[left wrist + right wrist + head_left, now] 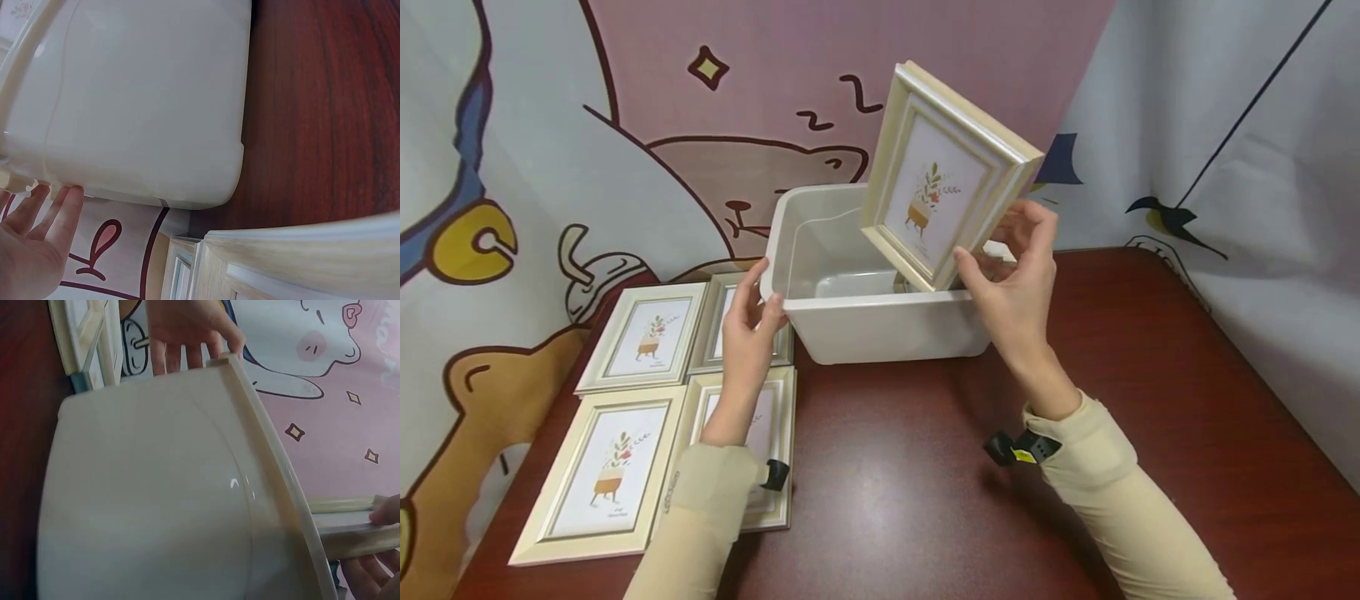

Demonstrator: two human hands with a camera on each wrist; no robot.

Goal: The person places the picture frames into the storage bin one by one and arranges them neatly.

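Note:
A grey-white plastic bin (887,329) stands on the table. My left hand (748,325) holds its front left corner, thumb at the front rim and fingers along the left side; the left wrist view shows those fingers (65,215) against the bin's wall. My right hand (1018,279) grips a cream picture frame (936,183) by its lower right edge, thumb in front and fingers behind. This frame is tilted above the bin's right part, its plant-pot picture towards me. Part of another object (901,283) shows inside the bin beneath it, mostly hidden.
Left of the bin lie several picture frames, face up: one at the back left (651,337), a larger one in front (606,475), and two partly under my left arm. The table (880,467) is dark red wood. A cartoon-printed cloth (760,75) hangs behind.

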